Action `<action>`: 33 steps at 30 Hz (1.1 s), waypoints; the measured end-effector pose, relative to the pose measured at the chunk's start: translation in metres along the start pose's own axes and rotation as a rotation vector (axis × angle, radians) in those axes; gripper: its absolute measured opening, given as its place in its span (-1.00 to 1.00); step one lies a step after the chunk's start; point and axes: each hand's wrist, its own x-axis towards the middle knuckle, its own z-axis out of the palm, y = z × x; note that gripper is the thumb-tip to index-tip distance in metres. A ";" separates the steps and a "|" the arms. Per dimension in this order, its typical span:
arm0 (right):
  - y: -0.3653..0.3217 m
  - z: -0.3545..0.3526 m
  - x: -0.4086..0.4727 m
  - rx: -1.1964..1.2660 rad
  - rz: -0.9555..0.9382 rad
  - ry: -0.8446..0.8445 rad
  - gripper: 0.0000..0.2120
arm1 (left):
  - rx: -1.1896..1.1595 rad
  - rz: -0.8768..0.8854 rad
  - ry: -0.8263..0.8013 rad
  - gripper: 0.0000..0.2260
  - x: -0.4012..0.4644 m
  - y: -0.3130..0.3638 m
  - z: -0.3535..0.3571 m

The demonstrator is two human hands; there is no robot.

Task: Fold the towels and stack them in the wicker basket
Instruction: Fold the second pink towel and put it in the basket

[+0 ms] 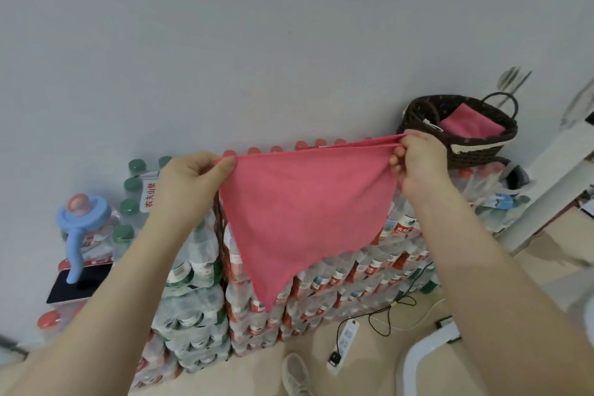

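Pink towel (305, 212) stretched before stacked water bottles (321, 286), wicker basket (475, 151) behind, left hand (189, 180) and right hand (418, 161) pinching its corners

"农夫山泉" on bottle pack label (149, 197)

— What are you pinching between your left hand (193, 178) and right hand (418, 159)?

— You hold a pink towel (305, 212): soft matt cloth with a fine, slightly fuzzy nap and stitched edges.

— And just beyond your right hand?

— A dark wicker basket (475, 148), rough woven strands with a pale cloth lining, holding a folded towel (471, 125) of the same matt cloth.

— Below your hands?

— Packs of bottles (321, 286), clear plastic in glossy, crinkled film, with smooth plastic caps.
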 end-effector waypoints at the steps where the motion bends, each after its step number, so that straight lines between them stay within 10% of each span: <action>1: 0.005 0.000 0.006 0.012 0.065 -0.036 -0.76 | 0.041 -0.038 -0.031 -0.76 0.007 -0.006 0.005; 6: 0.036 0.001 0.039 0.207 0.406 -0.219 -0.75 | 0.023 -0.178 -0.146 -0.79 0.038 -0.041 0.032; 13: 0.051 0.029 0.114 -0.176 0.388 -0.386 -0.82 | -0.014 -0.263 0.012 -0.82 0.098 -0.066 0.068; 26: 0.101 0.116 0.207 -0.427 0.056 -0.325 -0.83 | 0.717 -0.167 0.123 -0.71 0.199 -0.100 0.104; 30: 0.113 0.104 0.187 -0.832 -0.187 -0.464 -0.51 | 0.657 -0.313 0.167 -0.60 0.186 -0.116 0.109; 33: 0.119 0.085 0.142 -1.145 -0.478 -0.754 -0.51 | 0.741 0.011 0.077 -0.56 0.152 -0.114 0.118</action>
